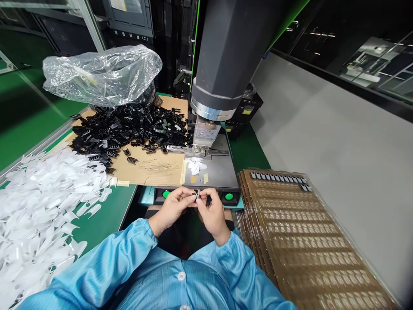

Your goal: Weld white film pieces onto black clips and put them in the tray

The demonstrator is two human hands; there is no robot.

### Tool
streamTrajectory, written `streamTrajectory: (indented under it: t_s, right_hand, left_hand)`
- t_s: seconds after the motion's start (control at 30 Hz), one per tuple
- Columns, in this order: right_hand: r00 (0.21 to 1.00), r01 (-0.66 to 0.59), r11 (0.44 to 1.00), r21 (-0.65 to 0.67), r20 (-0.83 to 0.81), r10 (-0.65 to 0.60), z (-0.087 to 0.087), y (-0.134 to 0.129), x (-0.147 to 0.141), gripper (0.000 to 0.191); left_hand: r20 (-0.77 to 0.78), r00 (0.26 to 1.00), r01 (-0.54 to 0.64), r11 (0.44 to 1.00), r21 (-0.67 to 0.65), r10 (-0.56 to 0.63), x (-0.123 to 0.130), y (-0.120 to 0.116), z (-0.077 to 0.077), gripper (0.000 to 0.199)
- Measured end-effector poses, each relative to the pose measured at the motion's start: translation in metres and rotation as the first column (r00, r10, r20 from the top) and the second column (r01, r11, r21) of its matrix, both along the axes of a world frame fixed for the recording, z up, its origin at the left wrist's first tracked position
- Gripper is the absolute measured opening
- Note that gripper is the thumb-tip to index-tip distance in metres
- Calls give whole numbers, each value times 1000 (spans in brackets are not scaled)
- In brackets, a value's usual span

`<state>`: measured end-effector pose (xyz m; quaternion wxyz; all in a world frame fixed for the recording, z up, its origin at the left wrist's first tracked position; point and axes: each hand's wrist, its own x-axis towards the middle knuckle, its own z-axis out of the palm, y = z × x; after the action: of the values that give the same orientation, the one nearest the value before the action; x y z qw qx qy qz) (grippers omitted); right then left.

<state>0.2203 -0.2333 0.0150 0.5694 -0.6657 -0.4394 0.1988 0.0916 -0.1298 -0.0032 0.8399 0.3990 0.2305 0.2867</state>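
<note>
Between the fingertips of both my hands is a small black and white plastic part (197,195), held in front of the machine's base. My left hand (176,206) pinches it from the left. From the right, my right hand (212,211) grips it between thumb and fingers. The fingers cover most of the part. Just beyond my hands, several small white pieces (196,166) lie on the machine's grey work plate (213,176). Above that plate hangs the machine's metal head (206,132).
Left of the machine, a heap of black curved clips (129,125) lies on cardboard (155,170). White plastic pieces (48,206) are piled nearer me. A clear bag (103,75) stands behind. Stacked brown trays (290,232) are at right, the top one with a row of parts. Green buttons (229,196) flank my hands.
</note>
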Motion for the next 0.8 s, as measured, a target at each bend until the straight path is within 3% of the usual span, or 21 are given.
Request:
streamTrajectory:
  t_s: [0.33, 0.8]
  right_hand:
    - [996, -30, 999, 11, 82, 29, 2, 0, 2, 4]
    - [994, -26, 999, 29, 108, 23, -6, 0, 0, 8]
  left_hand:
    - [-48, 999, 29, 987, 159, -21, -2, -1, 3, 32]
    - [-128, 992, 7, 984, 180, 17, 0, -3, 6, 40]
